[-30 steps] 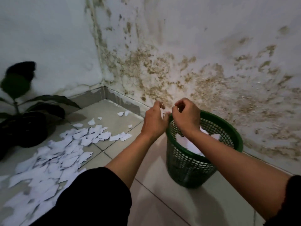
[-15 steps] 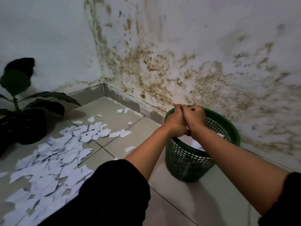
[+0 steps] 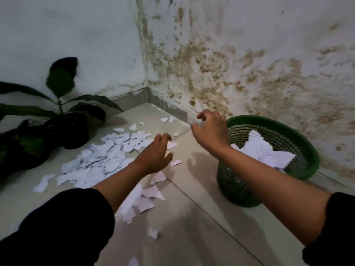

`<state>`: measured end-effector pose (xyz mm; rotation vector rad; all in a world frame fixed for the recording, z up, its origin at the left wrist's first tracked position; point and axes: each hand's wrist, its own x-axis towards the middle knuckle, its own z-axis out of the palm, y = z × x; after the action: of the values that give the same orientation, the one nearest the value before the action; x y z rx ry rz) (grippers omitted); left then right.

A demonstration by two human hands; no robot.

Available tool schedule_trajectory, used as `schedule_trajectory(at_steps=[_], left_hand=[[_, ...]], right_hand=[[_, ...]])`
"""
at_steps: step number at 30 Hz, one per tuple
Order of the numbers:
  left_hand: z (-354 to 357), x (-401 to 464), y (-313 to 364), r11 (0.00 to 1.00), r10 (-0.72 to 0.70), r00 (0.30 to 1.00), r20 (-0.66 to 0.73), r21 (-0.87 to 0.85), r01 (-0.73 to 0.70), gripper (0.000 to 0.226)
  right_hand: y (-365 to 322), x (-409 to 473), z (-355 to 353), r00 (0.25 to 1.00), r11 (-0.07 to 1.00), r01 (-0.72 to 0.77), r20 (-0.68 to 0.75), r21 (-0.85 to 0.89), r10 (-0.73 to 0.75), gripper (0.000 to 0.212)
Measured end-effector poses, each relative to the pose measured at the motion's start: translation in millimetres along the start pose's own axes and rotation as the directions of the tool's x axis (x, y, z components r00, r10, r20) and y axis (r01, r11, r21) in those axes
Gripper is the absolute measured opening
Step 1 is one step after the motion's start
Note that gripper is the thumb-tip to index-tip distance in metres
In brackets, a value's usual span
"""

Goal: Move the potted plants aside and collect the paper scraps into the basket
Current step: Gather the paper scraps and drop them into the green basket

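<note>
The left hand point(image 3: 155, 154) is stretched, fingers spread, over the paper scraps point(image 3: 99, 160) for gathering. The right hand point(image 3: 209, 129) is held loosely curled and empty beside the green basket point(image 3: 299, 129). The potted plants point(image 3: 63, 120) are set aside by the wall.

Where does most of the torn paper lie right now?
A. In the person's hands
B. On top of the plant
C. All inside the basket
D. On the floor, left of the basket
D: a wide spread of paper scraps covers the floor left of the basket, which holds only some; both hands are empty.
</note>
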<state>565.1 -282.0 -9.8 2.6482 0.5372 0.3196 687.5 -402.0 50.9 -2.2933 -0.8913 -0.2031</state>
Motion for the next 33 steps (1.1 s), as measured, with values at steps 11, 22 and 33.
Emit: schedule_trajectory(at_steps=[11,22,33], left_hand=[[23.3,-226.8,-138.9,0.903,-0.345,0.742,0.575,0.419,0.095,0.125],[10.8,-284.3,-215.4,0.867,-0.212,0.884,0.416,0.497,-0.025,0.115],[17.0,-204.6,-213.6,0.879,-0.126,0.946,0.298,0.475,-0.033,0.113]], right_hand=[[-58.5,-149.9,143.7,0.254,0.811,0.579,0.964,-0.085,-0.08,0.133],[-67.3,-157.1,180.6,0.269,0.949,0.29,0.962,-0.125,0.044,0.144],[-50.6,-134.7,164.3,0.269,0.846,0.516,0.963,-0.13,-0.016,0.092]])
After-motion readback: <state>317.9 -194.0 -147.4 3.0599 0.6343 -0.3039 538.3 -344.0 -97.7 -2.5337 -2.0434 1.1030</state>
